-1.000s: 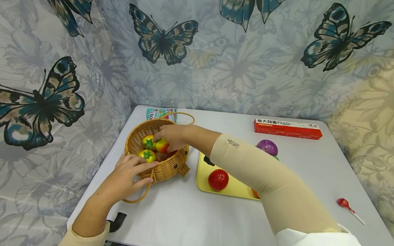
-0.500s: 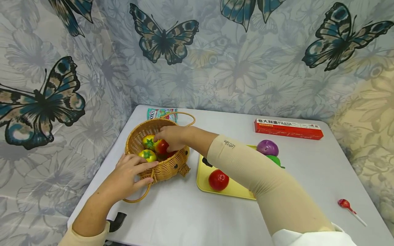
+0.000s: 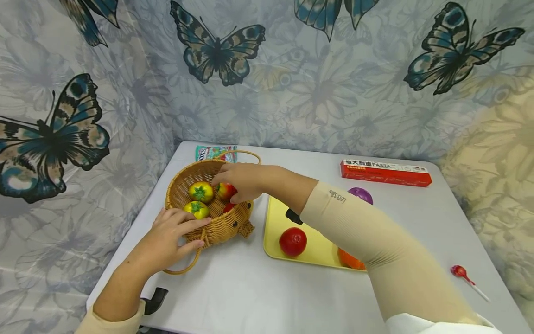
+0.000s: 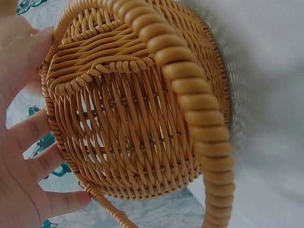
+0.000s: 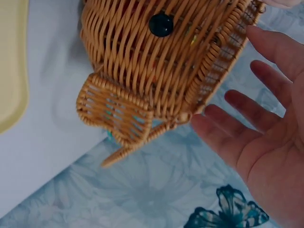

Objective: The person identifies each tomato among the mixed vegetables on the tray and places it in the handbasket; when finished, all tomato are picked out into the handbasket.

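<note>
A wicker basket [image 3: 219, 233] stands tilted on the left of the table. Inside it are two yellow-green toy tomatoes [image 3: 201, 191], a red-and-yellow fruit [image 3: 225, 190] and a red piece [image 3: 228, 207], partly hidden. My left hand [image 3: 172, 235] rests on the near rim with fingers extended; in the left wrist view the fingertips touch the woven edge [image 4: 52, 126]. Over the basket's right rim hovers my right hand [image 3: 244, 182], beside the red-and-yellow fruit. The right wrist view shows its fingers [image 5: 228, 121] relaxed, holding nothing.
Right of the basket lies a yellow tray [image 3: 272, 232] with a red tomato [image 3: 293, 242] and an orange item [image 3: 349, 260], partly under my forearm. Farther off are a purple onion-like item [image 3: 362, 193], a pasta box [image 3: 385, 174], a snack bag [image 3: 204, 152] and a lollipop [image 3: 460, 272].
The red-and-yellow fruit turned in the basket, showing more red. My right hand has since drawn slightly right and away from it. The left hand stays on the rim.
</note>
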Demonstrator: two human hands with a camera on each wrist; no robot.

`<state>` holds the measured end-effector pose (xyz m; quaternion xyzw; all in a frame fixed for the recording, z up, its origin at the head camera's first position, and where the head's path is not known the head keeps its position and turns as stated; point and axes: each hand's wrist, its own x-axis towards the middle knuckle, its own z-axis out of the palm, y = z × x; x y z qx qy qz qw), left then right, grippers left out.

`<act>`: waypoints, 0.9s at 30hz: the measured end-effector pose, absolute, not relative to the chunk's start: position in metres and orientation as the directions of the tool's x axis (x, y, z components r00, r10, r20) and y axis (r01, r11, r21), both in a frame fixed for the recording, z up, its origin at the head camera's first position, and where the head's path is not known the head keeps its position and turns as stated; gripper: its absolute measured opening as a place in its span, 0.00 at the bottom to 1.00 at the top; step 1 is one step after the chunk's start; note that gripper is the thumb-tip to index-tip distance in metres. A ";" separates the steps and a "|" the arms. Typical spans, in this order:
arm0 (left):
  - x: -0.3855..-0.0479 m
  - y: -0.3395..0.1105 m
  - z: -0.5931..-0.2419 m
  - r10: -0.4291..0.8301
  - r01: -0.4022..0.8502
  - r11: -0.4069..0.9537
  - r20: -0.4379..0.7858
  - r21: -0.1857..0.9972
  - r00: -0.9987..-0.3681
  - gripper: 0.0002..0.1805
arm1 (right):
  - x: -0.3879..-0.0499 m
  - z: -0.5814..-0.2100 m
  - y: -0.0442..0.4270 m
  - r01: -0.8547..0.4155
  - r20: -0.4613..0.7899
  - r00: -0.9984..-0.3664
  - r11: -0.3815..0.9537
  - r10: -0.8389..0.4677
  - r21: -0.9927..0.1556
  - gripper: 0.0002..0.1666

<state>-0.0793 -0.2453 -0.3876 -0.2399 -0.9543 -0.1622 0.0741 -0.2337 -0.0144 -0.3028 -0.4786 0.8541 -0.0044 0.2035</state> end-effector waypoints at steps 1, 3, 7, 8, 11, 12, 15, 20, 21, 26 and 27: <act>-0.080 -0.245 -0.387 0.433 0.482 0.833 0.221 0.273 -0.874 0.30 | -0.232 -0.301 -0.009 -0.815 -0.335 -0.463 0.543 -0.821 -0.203 0.38; -0.080 -0.246 -0.386 0.432 0.482 0.834 0.225 0.270 -0.873 0.30 | -0.229 -0.297 0.003 -0.811 -0.322 -0.471 0.547 -0.821 -0.208 0.38; -0.080 -0.246 -0.386 0.439 0.494 0.829 0.242 0.262 -0.865 0.30 | -0.224 -0.296 0.030 -0.806 -0.307 -0.485 0.555 -0.819 -0.207 0.38; -0.081 -0.246 -0.387 0.441 0.496 0.828 0.245 0.262 -0.864 0.30 | -0.222 -0.297 0.038 -0.804 -0.307 -0.486 0.557 -0.818 -0.211 0.38; -0.080 -0.246 -0.388 0.442 0.497 0.825 0.241 0.267 -0.864 0.30 | -0.218 -0.302 0.058 -0.791 -0.311 -0.494 0.568 -0.812 -0.228 0.37; -0.080 -0.245 -0.388 0.440 0.495 0.826 0.238 0.269 -0.866 0.30 | -0.216 -0.304 0.064 -0.783 -0.315 -0.499 0.575 -0.807 -0.235 0.37; -0.079 -0.246 -0.389 0.432 0.485 0.831 0.232 0.274 -0.871 0.30 | -0.211 -0.311 0.078 -0.761 -0.327 -0.515 0.598 -0.792 -0.252 0.38; -0.078 -0.246 -0.389 0.431 0.485 0.831 0.237 0.273 -0.871 0.30 | -0.201 -0.322 0.097 -0.728 -0.345 -0.534 0.627 -0.772 -0.277 0.39; -0.078 -0.246 -0.389 0.431 0.486 0.830 0.238 0.273 -0.871 0.29 | -0.198 -0.324 0.100 -0.721 -0.351 -0.536 0.632 -0.768 -0.284 0.39; -0.079 -0.246 -0.389 0.435 0.493 0.826 0.244 0.275 -0.866 0.29 | -0.188 -0.338 0.116 -0.695 -0.377 -0.541 0.652 -0.752 -0.303 0.38; -0.080 -0.246 -0.389 0.437 0.495 0.825 0.247 0.274 -0.865 0.29 | -0.186 -0.341 0.118 -0.688 -0.382 -0.544 0.658 -0.747 -0.306 0.38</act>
